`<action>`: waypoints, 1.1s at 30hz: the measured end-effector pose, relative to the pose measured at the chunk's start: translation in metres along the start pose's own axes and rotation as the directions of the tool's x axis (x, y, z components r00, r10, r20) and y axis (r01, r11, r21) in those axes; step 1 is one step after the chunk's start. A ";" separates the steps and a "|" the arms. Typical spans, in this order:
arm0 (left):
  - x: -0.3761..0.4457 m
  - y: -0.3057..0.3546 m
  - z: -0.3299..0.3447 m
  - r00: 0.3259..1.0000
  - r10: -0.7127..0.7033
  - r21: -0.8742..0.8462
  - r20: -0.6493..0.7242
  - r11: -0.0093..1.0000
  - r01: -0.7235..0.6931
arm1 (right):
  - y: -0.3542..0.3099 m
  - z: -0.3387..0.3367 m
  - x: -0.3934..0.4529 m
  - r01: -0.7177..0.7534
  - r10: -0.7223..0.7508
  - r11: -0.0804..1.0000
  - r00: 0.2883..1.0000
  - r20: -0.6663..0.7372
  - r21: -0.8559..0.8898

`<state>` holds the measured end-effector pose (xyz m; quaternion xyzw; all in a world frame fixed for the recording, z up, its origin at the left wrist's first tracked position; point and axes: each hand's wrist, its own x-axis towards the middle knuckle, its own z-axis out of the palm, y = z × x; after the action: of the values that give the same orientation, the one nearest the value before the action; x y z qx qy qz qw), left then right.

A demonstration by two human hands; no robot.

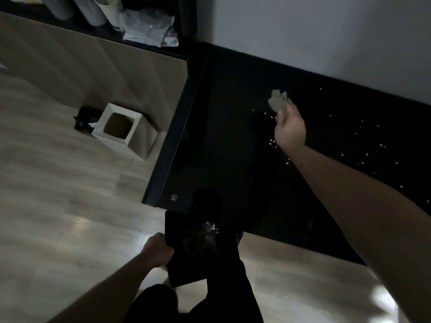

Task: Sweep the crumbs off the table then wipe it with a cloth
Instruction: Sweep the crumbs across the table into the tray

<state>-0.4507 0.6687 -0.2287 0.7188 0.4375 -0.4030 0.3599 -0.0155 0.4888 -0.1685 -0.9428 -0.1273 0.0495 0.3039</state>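
small white crumbs (363, 145) lie scattered over the right of the glossy black table (221, 136); sweeping looks only partly done. the right hand (290, 129) clutches a crumpled grey cloth (277, 101), while the left hand (158, 250) grips a flat black tray (186, 259) at the table's near edge, some crumbs on it.

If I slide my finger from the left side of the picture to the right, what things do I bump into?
White bin on the floor → left hand gripping a dark tray → right hand holding a crumpled cloth → white crumbs on the black table.
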 end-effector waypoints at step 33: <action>-0.018 -0.025 -0.029 1.000 -0.008 -0.045 0.025 0.999 0.009 | -0.067 0.105 -0.329 0.486 -0.537 0.841 0.708 0.459 0.236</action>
<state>-0.4709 0.6962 -0.2045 0.7034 0.4452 -0.4035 0.3799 -0.3643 0.5115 -0.2090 -0.8068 -0.4566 0.2159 0.3065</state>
